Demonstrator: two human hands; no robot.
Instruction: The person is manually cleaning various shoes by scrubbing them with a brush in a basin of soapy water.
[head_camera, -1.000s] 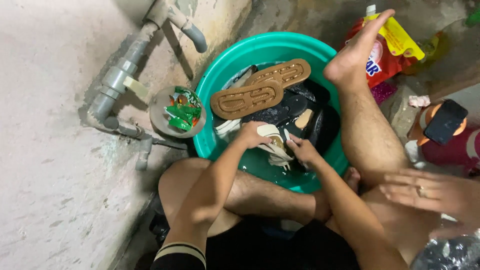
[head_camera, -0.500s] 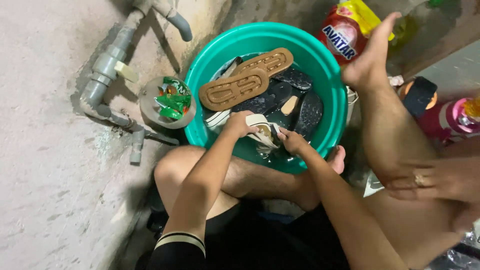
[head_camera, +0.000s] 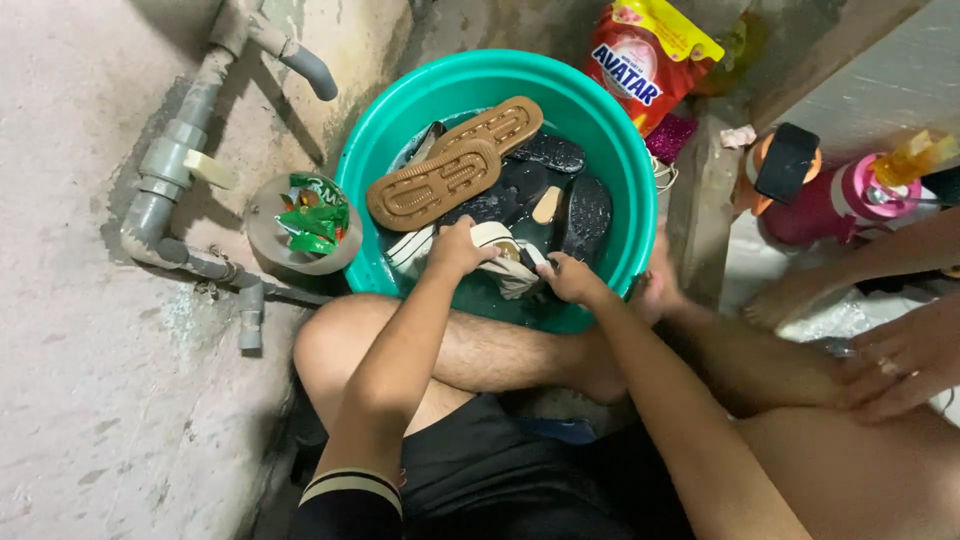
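At the near rim of the teal basin (head_camera: 610, 140), the left hand (head_camera: 458, 247) and right hand (head_camera: 570, 280) both close their fingers around a cream shoe (head_camera: 510, 262) — held low over the water, likely for scrubbing — while a brown sandal (head_camera: 455, 165) lies sole-up toward the far rim.

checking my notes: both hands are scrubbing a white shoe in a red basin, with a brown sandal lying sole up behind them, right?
Not quite: the basin is teal green, not red, as the head view shows. The rest holds: left hand and right hand grip a white shoe, brown sandal sole up behind.
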